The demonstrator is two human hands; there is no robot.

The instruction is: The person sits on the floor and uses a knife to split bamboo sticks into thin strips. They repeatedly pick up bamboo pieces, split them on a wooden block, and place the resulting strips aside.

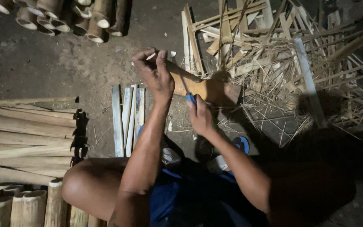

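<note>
On the dirt floor (43, 63), a tangled heap of bamboo offcuts (282, 54) fills the far right corner, stacked split bamboo (26, 138) lies along the left edge, and a few flat slats (127, 117) rest near the middle. The bamboo piece (194, 84) being worked is held above the floor, just before the heap. The left hand (154, 73) has its fingers curled tight around the piece's upper end; the right hand (200, 115) is clenched on a blue-handled knife (188, 94) whose blade meets the bamboo. The blade sits close below the left hand, so a slip along the grain could likely reach those fingers.
</note>
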